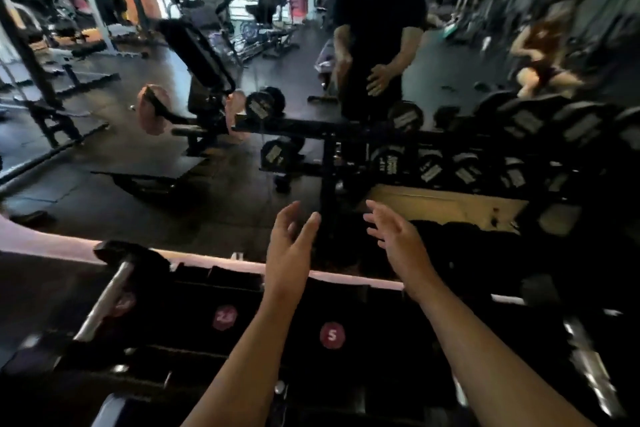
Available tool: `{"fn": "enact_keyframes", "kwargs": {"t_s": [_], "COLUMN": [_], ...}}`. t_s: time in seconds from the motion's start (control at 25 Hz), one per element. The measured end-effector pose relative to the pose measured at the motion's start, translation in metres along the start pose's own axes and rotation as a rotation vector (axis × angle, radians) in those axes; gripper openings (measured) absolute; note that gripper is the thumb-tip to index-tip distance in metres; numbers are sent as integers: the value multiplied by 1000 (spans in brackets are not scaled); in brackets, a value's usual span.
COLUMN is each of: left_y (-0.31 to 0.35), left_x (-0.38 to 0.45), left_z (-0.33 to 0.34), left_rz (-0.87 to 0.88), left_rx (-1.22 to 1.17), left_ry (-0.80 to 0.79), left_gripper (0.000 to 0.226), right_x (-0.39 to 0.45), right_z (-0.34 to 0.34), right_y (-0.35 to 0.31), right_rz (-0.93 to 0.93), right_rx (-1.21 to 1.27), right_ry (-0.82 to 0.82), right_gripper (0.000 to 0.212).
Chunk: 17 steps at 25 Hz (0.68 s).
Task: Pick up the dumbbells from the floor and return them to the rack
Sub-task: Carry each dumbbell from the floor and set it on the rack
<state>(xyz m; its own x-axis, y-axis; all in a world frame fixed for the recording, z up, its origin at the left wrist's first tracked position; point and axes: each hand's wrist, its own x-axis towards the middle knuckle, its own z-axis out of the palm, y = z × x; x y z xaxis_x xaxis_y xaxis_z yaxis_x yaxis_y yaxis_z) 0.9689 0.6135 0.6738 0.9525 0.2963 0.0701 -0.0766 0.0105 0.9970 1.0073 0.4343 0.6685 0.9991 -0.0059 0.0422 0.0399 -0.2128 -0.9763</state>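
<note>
The view is motion-blurred. My left hand (pixel 289 246) and my right hand (pixel 394 236) are stretched forward side by side, fingers apart, holding nothing. Below them runs a dark dumbbell rack (pixel 242 308) with black dumbbells marked by pink labels, one reading 5 (pixel 332 335). A dumbbell with a shiny handle (pixel 110 291) lies on the rack at the left. Beyond my hands stands a second rack (pixel 346 135) with rows of round black dumbbells (pixel 460 166).
A person in black (pixel 377 45) stands behind the far rack. An incline bench (pixel 197 55) stands on the dark floor to the left. Another person (pixel 540 55) crouches at the right. A tan board (pixel 446 208) lies under the far rack.
</note>
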Motion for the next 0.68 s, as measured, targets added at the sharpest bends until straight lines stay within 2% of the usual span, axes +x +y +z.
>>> {"fn": "enact_keyframes", "kwargs": {"t_s": [0.2, 0.28, 0.52, 0.68], "left_y": [22, 32, 57, 66], "left_x": [-110, -167, -387, -531], "left_z": [156, 214, 383, 455], "left_rz": [-8, 12, 17, 27], "left_rx": [95, 121, 161, 176], "left_ry": [-537, -698, -1202, -1497], "left_gripper": [34, 32, 27, 20], "right_x": [-138, -210, -460, -615], "right_z": [-209, -277, -437, -499], "right_y": [24, 35, 61, 71], "right_rz": [58, 115, 197, 233], "right_rx": [35, 95, 226, 164], "right_ry": [324, 455, 901, 1189], "right_gripper": [35, 29, 27, 20]}}
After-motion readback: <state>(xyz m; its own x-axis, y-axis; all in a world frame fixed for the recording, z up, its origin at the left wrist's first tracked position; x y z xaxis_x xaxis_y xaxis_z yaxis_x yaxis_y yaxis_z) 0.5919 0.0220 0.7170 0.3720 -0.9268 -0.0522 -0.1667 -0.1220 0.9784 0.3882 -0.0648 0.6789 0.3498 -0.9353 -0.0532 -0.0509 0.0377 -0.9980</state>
